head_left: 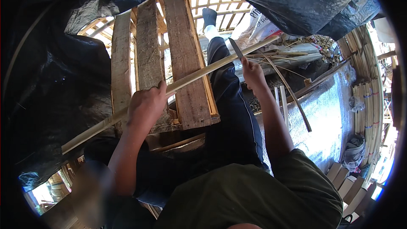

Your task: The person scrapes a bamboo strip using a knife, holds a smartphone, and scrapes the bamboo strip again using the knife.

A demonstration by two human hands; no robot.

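A long, pale bamboo strip (190, 77) runs slantwise from the lower left up to the far right, across a slatted wooden pallet (148, 46) and over my outstretched leg. Closed around the strip left of its middle is my left hand (146, 104). My right hand (253, 75) grips the handle of a knife (236, 50), whose blade points up and to the left, against or just over the strip. Whether the edge touches the bamboo I cannot tell.
Black plastic sheeting (55, 76) hangs at the left and overhead. Thin bamboo strips (292, 95) lie right of my leg, beside a silvery sheet (326, 110). A white sack (258, 27) is at the far end. Bundled slats (365, 106) stand along the right.
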